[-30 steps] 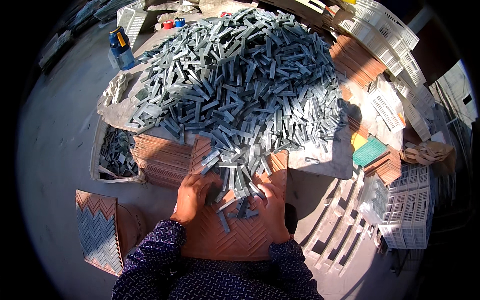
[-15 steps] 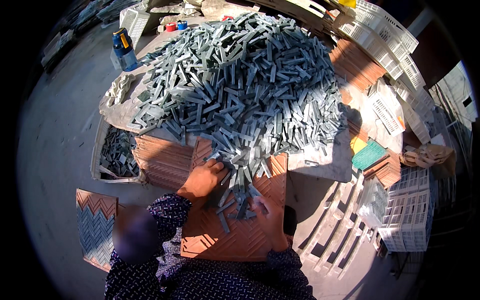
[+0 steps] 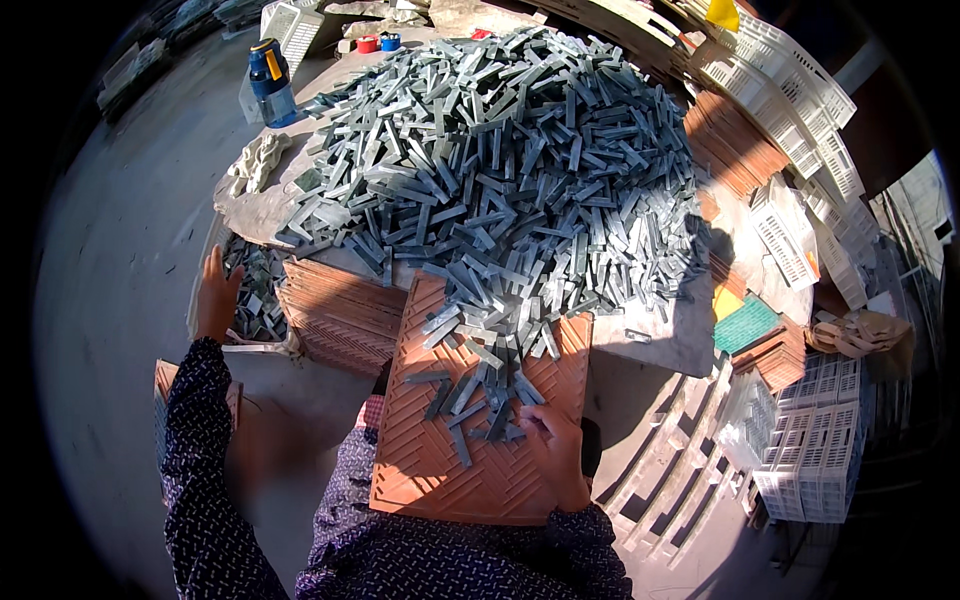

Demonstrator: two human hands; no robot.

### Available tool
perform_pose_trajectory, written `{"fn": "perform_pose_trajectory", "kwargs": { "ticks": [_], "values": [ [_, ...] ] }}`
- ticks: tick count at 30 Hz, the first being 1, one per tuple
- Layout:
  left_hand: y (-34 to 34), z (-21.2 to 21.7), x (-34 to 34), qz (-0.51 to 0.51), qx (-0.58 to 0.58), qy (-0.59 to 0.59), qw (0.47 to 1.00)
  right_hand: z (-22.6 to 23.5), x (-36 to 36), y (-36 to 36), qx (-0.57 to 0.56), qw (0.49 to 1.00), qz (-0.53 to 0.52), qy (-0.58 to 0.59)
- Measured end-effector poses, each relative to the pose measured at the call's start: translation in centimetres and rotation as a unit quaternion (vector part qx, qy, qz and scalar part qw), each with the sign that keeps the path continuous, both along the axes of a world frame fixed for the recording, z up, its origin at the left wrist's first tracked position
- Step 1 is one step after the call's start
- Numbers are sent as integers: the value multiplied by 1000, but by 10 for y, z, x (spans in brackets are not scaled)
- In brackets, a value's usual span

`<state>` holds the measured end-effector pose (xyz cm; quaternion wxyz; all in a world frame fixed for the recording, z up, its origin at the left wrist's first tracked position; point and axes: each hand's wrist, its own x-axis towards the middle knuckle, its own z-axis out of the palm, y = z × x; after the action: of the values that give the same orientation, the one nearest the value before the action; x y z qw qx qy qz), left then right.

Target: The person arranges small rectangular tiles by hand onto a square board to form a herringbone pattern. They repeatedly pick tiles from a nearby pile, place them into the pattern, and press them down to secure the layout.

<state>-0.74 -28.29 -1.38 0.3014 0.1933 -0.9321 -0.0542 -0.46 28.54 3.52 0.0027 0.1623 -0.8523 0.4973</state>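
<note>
The left hand (image 3: 215,300) has left the orange grooved tray (image 3: 480,420) since a second ago, when both hands were working side by side on it. It now reaches far out to the left, fingers spread flat and holding nothing, over the rim of a low bin (image 3: 255,295) of grey strip offcuts beside a stack of orange trays (image 3: 335,315). That suggests this hand is going for something in or at the bin while the sorting on the tray is left to the other hand alone.

The tray lies tilted in the person's lap, its top edge tucked under the slope of the big pile of grey strips (image 3: 500,160) heaped on the table above it. A loose spill of those strips runs down the middle of the tray; they are short, flat, blue-grey bars, lying criss-cross and not yet lined up in the herringbone grooves, most of which show bare.

The right hand (image 3: 550,440) rests on the lower right part of the tray, fingers curled at the tail of the spill, touching the lowest strips; whether it pinches one I cannot tell.

Further right, white plastic crates (image 3: 815,450) stand stacked on the floor.
</note>
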Motion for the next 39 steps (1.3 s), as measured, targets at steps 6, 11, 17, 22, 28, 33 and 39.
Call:
{"fn": "perform_pose_trajectory", "kwargs": {
  "ticks": [6, 11, 17, 22, 28, 33, 39],
  "values": [
    [172, 63, -2, -188, 275, -58, 941, 13, -17, -9, 58, 997, -51, -2],
    [275, 42, 16, -301, 333, -94, 888, 2, -51, -54, 119, 977, -12, 177],
    [308, 30, 13, -347, 221, -81, 908, -23, -60, -46, 152, 975, -9, 164],
    [303, 30, 29, -332, 238, -93, 908, 4, 2, 4, 114, 990, -87, 11],
    [308, 44, 101, -391, 286, -182, 856, -7, 87, 72, 167, 983, -75, -19],
    [312, 29, 147, -397, 264, -218, 852, -5, 116, 83, 138, 988, -46, -46],
    [325, 32, 151, -399, 255, -198, 858, 1, 96, 88, 146, 987, -62, -2]
  ]
}}
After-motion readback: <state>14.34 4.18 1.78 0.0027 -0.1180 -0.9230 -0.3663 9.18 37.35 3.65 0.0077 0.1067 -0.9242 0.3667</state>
